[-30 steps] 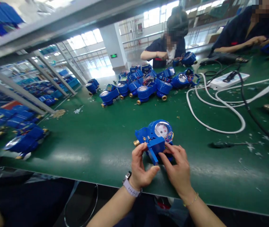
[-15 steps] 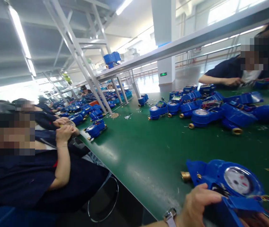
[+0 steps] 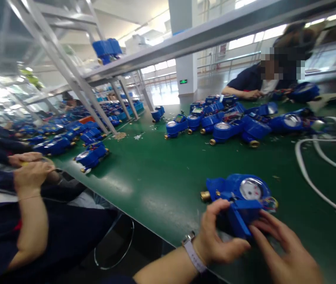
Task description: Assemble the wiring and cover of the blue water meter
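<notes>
A blue water meter [image 3: 233, 185] with a white round dial, a brass pipe end at its left and coloured wires [image 3: 271, 204] at its right lies on the green table before me. Its box-like blue part [image 3: 246, 213] faces me. My left hand [image 3: 215, 236], with a watch on the wrist, grips this part from the left, fingers on top and thumb near its lower edge. From the right, my right hand [image 3: 286, 244] holds the same part with its fingertips. What lies inside the box part is hidden from view.
More blue water meters [image 3: 224, 130] crowd the table [image 3: 156, 173] further back. One meter [image 3: 92, 156] lies near the left edge. White cables [image 3: 307, 173] loop at right. A co-worker's hands [image 3: 33, 167] are at left; another person [image 3: 253, 81] sits opposite. Metal posts [image 3: 67, 71] carry a shelf [image 3: 156, 55].
My view has swung right, so the meter appears further left and the white cables have come in. My right hand, mostly hidden before, now shows at the box part's right side.
</notes>
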Tool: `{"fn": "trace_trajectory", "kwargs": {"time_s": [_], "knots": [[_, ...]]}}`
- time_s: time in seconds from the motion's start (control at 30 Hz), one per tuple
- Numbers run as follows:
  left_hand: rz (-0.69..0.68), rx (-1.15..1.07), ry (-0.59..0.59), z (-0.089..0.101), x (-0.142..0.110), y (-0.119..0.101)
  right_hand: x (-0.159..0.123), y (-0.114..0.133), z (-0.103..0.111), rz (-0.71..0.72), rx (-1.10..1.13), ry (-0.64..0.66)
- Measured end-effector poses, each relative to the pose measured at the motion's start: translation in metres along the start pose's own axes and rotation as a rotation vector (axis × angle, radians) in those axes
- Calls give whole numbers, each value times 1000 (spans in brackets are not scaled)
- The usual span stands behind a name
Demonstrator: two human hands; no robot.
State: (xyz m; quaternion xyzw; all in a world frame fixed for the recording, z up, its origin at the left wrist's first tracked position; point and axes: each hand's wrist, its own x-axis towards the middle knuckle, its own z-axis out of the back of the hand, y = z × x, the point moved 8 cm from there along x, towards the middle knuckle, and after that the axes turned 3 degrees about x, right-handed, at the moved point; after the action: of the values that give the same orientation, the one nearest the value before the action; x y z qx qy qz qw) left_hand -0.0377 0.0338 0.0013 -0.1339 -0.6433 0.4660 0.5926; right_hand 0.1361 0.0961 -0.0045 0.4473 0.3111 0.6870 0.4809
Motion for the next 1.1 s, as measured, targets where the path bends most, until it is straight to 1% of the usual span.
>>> {"fn": "trace_trajectory", "kwargs": {"time_s": [0.03,0.1,0.17,0.23,0.33,0.43,0.5,0.63,0.73,1.1], "knots": [[-6,-11,-7,3,3,-6,0,12,2,-9,30,27],[-17,-30,-16,5,7,-12,-1,30,12,-29,63,-30],[-20,-57,-22,5,8,-11,-2,35,15,-64,104,-46],[-19,-80,-26,4,7,-8,-5,31,13,-137,168,-22],[-7,-101,-37,4,6,-4,-11,23,3,-247,261,86],[-7,-91,-45,5,6,-4,-13,22,-9,-305,336,202],[-15,-91,-39,5,6,-5,-12,22,-15,-339,388,242],[-27,-113,-3,3,5,-6,-9,17,-24,-449,468,260],[-49,-91,0,3,5,-8,-7,12,-28,-516,469,258],[-35,-129,9,2,7,-9,-8,10,-30,-518,488,258]]}}
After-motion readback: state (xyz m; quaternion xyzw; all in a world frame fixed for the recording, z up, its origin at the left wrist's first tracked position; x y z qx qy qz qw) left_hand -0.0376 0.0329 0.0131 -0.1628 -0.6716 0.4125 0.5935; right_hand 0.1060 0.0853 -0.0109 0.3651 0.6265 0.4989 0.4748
